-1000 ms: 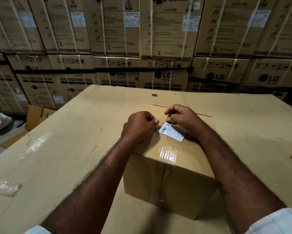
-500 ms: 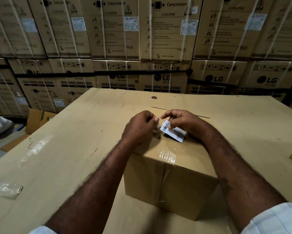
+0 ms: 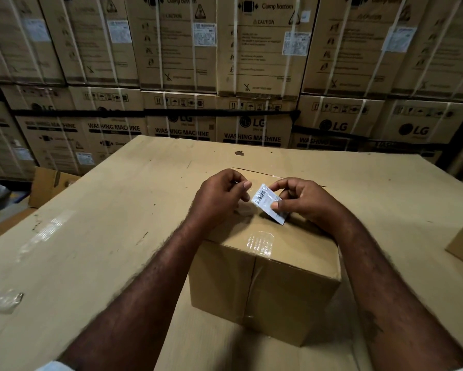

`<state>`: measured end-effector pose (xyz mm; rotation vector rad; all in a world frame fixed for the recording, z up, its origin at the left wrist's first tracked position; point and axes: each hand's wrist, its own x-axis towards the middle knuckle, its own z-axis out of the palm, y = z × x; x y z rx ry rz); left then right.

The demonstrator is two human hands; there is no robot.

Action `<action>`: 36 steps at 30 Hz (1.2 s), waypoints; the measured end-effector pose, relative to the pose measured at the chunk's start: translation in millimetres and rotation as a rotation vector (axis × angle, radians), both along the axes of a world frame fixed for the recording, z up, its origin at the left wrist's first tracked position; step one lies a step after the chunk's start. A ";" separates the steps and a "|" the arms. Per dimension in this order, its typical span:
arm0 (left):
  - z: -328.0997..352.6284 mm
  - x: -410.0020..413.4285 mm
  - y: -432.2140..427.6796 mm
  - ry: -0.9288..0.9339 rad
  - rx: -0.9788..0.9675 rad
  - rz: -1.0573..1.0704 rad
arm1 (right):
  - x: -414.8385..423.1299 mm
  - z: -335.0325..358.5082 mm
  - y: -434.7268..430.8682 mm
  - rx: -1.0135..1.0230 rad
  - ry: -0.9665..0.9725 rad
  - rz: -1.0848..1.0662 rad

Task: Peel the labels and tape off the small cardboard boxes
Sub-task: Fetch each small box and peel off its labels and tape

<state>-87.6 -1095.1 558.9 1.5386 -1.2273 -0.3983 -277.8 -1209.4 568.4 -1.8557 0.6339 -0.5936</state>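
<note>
**boxguy:** Warehouse wall of washing machine cartons [image 3: 251, 76], one box [image 3: 265, 279] on a cardboard table [image 3: 112, 226]. How far along?

**peeler:** Looks like the label [image 3: 265, 200] is nearly off. Right hand [image 3: 308, 203] pinches it just above the box top, low corner maybe stuck. Left hand [image 3: 217, 200] is curled beside it, can't tell if it grips anything. Tape [image 3: 260, 243] isn't peeled yet.

Stacked brown cartons [image 3: 254, 62] printed "LG" and "WASHING MACHINE" wall off the background, bound with white bands and a black strap [image 3: 144, 113]. Before them lies a broad cardboard surface [image 3: 104, 210]. At left, a folded cardboard piece [image 3: 51, 183] sits by dim grey floor [image 3: 8, 206].
</note>
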 end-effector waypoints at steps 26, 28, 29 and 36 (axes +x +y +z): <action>8.6 -2.2 9.3 0.265 -0.027 -0.169 | -13.9 0.0 20.3 0.140 -0.359 -0.107; 10.2 -1.9 9.5 0.276 -0.002 -0.198 | -13.1 -0.6 19.8 0.133 -0.352 -0.104; 11.0 -0.9 9.5 0.268 0.011 -0.206 | -12.9 -1.1 19.4 0.132 -0.344 -0.104; 18.0 6.7 3.4 0.428 -0.094 -0.017 | -10.0 -1.5 16.9 0.091 -0.370 -0.216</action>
